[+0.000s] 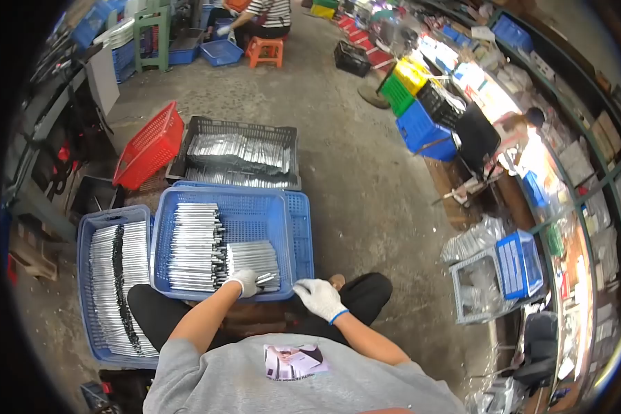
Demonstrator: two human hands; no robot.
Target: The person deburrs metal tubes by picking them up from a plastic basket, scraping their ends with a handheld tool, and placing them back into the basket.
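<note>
At the near edge of one blue basket [255, 212], two gloved hands: left hand [243, 282] over the near rim by a few loose rods [264, 279], fingers curled, impossible to tell whether pinching any; right hand [319, 299] at the near right corner, fingers close together, contact with the rim unclear. Inside the basket, two groups of silver rods [193, 248], longer left, shorter right, too many to count. Beneath it, a second blue basket [302, 228]. Left of it, one blue crate [84, 276] holding two rod columns. Just beyond it, one black crate [241, 125] of rods; beyond-left, one tilted red basket [152, 145].
</note>
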